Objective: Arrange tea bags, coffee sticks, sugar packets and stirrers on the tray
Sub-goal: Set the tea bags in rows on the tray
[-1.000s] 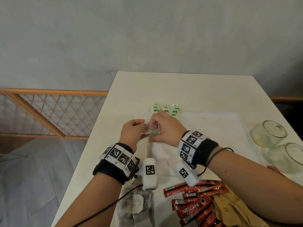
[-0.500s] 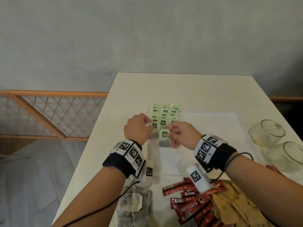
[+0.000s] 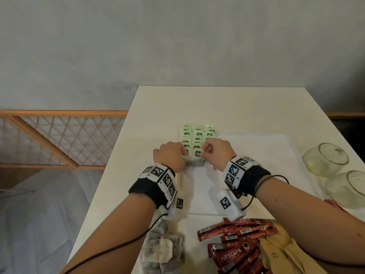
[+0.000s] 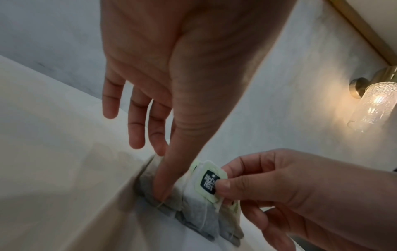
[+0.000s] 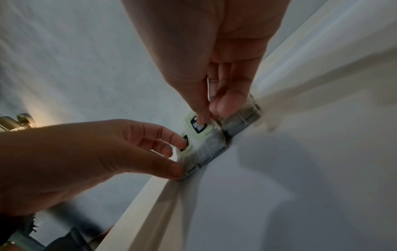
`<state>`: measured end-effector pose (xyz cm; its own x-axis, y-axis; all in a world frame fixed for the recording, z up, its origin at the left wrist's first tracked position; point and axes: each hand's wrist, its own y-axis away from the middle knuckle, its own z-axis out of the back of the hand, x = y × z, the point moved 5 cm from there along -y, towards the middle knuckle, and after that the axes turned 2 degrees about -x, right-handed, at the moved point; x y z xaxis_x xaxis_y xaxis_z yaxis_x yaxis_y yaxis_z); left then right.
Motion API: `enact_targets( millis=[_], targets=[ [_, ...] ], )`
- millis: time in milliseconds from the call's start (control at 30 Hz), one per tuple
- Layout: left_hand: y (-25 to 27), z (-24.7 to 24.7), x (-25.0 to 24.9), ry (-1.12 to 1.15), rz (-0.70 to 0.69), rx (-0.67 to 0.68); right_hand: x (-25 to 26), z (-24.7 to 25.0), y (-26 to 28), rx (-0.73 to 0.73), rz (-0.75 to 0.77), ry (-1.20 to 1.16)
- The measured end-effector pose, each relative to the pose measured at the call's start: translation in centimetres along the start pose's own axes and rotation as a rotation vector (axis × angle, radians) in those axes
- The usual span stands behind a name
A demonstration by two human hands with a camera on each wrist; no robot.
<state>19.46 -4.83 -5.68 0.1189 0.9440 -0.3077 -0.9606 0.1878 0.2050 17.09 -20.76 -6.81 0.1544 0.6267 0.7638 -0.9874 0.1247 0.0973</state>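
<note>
Several tea bags with green tags (image 3: 197, 135) lie in three rows at the left end of the white tray (image 3: 256, 155). My right hand (image 3: 203, 154) pinches the green tag (image 4: 209, 180) of the nearest tea bag (image 5: 212, 144) in the middle row, thumb and forefinger on it. Just to its left, my left hand (image 3: 182, 153) rests on the neighbouring tea bag (image 4: 150, 191). Its thumb (image 4: 163, 186) presses the bag down, and its fingers (image 5: 180, 141) touch that bag's tag. In the right wrist view the right hand (image 5: 206, 117) is seen pinching from above.
Near me on the table lie a heap of loose tea bags (image 3: 164, 252), red coffee sticks (image 3: 233, 252) and brown sugar packets (image 3: 276, 252). Two glass jars (image 3: 325, 161) lie at the right. The table edge (image 3: 110, 165) runs close to the left of the tray.
A second ago both hands were together over the rows. They have drawn apart, and a tea bag now lies at the near end of the middle row, its tag still pinched by my right hand.
</note>
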Motion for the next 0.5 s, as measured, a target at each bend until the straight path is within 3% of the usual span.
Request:
enact_targets(
  millis=[300,500],
  targets=[
    [0.1,0.7,-0.6,-0.018,0.016,0.027,0.1,0.2,-0.6,-0.060,0.040,0.048],
    [2.7,3.2,-2.7,0.047,-0.048,-0.020,1.6,2.8,2.3,-0.113,0.126,0.069]
  ],
)
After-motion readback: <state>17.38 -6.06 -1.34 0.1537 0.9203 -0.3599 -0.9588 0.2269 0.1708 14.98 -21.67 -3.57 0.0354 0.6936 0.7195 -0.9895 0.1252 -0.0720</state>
